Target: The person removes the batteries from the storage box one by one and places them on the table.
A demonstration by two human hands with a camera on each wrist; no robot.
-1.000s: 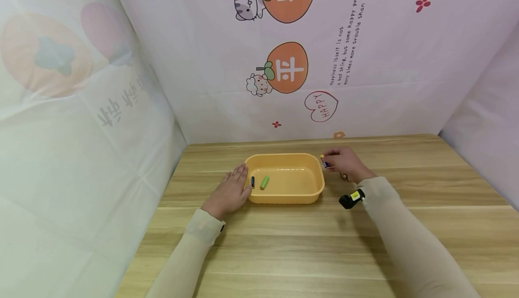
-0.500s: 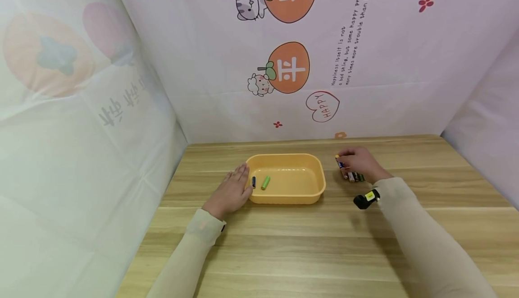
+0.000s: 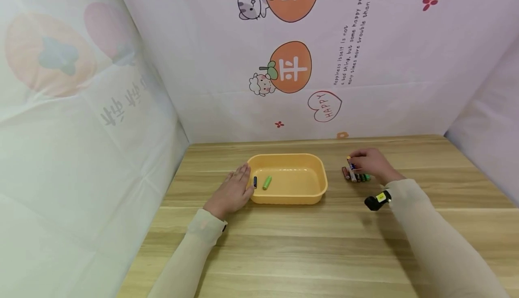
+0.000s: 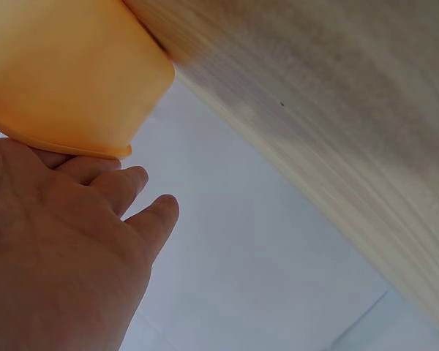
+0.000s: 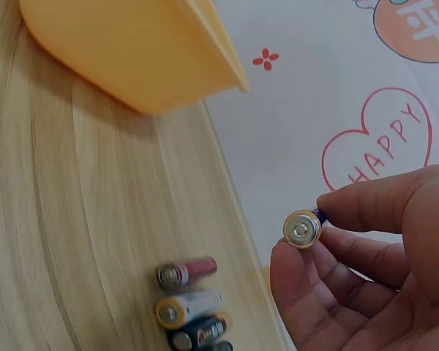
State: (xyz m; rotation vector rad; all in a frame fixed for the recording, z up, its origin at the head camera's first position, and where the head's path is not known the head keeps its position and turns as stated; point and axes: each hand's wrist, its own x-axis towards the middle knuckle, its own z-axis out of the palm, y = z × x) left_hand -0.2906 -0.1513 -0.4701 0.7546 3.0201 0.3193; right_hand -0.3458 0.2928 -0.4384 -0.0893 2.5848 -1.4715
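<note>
My right hand (image 3: pixel 372 162) pinches a battery (image 5: pixel 302 229) between thumb and fingers, its flat metal end facing the right wrist camera. The battery is held above a row of several batteries on the table, among them a red battery (image 5: pixel 189 273), a white battery (image 5: pixel 194 306) and a black battery (image 5: pixel 201 333). At the row's right end lies a green battery (image 3: pixel 367 177). My left hand (image 3: pixel 230 192) rests with extended fingers on the left rim of a yellow plastic basin (image 3: pixel 289 199). Inside lie a light green battery (image 3: pixel 267 182) and a dark blue battery (image 3: pixel 255 182).
The wooden table (image 3: pixel 284 248) meets a white printed cloth wall (image 3: pixel 227 108) at the back. Another cloth wall (image 3: pixel 134 171) stands on the left. A black wrist camera (image 3: pixel 376 201) hangs under the right wrist.
My right hand has moved right, away from the basin's right rim, with the battery still in its fingers. The row of batteries has come into fuller view. My left hand stays on the basin.
</note>
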